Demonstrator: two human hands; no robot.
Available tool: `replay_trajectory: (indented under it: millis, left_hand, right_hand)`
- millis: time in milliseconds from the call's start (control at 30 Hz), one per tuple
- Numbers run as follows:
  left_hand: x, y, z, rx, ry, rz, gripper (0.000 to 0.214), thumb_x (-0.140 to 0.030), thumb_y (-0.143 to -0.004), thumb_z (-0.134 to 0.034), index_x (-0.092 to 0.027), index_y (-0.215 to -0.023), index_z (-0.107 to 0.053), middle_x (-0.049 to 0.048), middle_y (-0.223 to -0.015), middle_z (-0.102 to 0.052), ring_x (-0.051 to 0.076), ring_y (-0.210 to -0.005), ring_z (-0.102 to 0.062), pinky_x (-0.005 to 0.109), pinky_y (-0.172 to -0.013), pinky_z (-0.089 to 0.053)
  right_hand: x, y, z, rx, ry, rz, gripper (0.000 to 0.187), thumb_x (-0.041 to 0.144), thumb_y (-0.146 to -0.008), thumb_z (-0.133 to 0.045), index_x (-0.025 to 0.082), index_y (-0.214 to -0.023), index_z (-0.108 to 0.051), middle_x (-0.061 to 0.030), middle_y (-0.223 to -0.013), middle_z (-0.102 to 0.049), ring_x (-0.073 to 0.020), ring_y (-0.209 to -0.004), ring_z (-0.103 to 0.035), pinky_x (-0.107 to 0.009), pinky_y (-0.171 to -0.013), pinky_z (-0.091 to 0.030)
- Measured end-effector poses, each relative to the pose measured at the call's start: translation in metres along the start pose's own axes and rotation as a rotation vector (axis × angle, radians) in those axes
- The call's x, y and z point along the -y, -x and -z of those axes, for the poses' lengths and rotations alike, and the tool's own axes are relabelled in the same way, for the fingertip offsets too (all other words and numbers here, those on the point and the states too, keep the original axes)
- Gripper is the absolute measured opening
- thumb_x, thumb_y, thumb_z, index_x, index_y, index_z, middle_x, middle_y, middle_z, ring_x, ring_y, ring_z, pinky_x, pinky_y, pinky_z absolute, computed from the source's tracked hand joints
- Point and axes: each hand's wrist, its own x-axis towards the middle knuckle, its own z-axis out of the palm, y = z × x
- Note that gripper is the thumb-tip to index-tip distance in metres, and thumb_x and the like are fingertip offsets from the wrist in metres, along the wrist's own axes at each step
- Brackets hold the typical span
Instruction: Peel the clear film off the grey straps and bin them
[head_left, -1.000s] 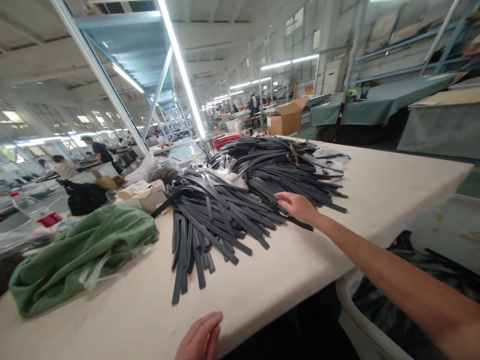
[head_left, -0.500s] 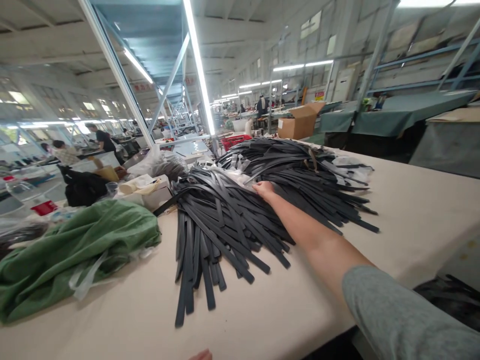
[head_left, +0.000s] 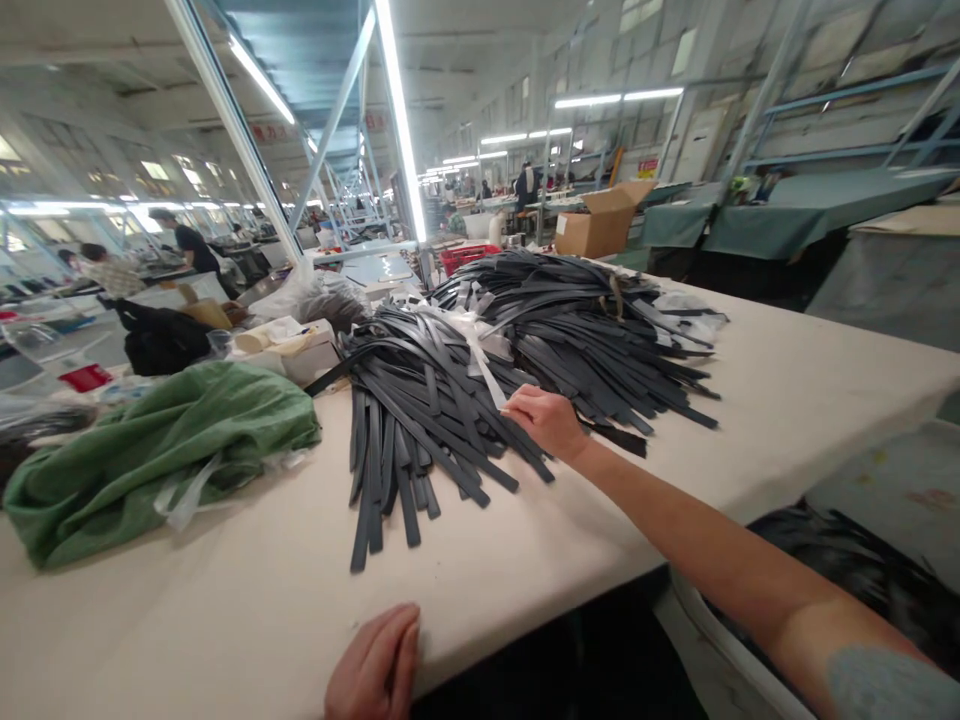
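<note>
My right hand [head_left: 551,420] is closed, its fingertips pinching the end of a white plastic strip [head_left: 489,380]. The strip runs back to crumpled white plastic [head_left: 469,325] between two heaps of flat black straps. Under that hand lies the right edge of the nearer heap [head_left: 420,400], whose strap ends fan out toward me. The farther heap [head_left: 592,320] spreads behind it to the right. At the table's front edge my left hand [head_left: 377,660] rests with fingers curled together; no object shows in it, and its palm is hidden.
The pale-covered table [head_left: 247,620] bears a bunched green cloth [head_left: 165,450] at left. Behind it are a white box [head_left: 296,350] and clear plastic bags [head_left: 322,295]. A bin of black strips [head_left: 840,580] stands below the right edge. Farther off is an open carton [head_left: 600,220].
My right hand has come back toward me, drawing the white strip out over the nearer heap. More of my left hand has come into view at the bottom. The view has tilted down.
</note>
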Motion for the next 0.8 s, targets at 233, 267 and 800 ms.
replay_trajectory:
  millis: [233,267,800]
  left_hand:
    - [-0.074,-0.042,-0.054,0.403,0.748,0.658,0.059,-0.062,-0.086,-0.055,-0.012,-0.114,-0.069,0.0169,-0.108,-0.073,0.022,-0.085,-0.07,0.03,-0.07,-0.056]
    - [-0.081,-0.049,-0.065,0.46,0.827,0.71,0.062,-0.063,-0.085,-0.056,-0.011,-0.115,-0.068,0.0176,-0.108,-0.073,0.022,-0.085,-0.07,0.029,-0.069,-0.056]
    - [-0.142,-0.016,-0.152,0.601,1.362,1.005,0.03,-0.033,-0.07,-0.082,-0.016,-0.089,-0.067,0.0042,-0.091,-0.072,0.017,-0.089,-0.068,0.033,-0.091,-0.049]
  right_hand:
    - [0.046,0.106,0.022,0.043,0.019,0.177,0.027,0.027,-0.099,-0.049,0.026,-0.093,-0.074,-0.0028,-0.091,-0.073,-0.0148,-0.082,-0.066,-0.024,-0.072,-0.047]
    - [0.05,0.117,0.027,0.06,0.042,0.21,0.028,0.026,-0.099,-0.047,0.026,-0.095,-0.074,-0.0029,-0.09,-0.073,-0.0154,-0.082,-0.066,-0.025,-0.073,-0.047]
    - [0.075,0.216,0.055,-0.251,-1.038,-0.868,0.036,0.053,-0.072,-0.075,0.021,-0.079,-0.062,0.0011,-0.071,-0.069,-0.0161,-0.064,-0.069,-0.03,-0.065,-0.06]
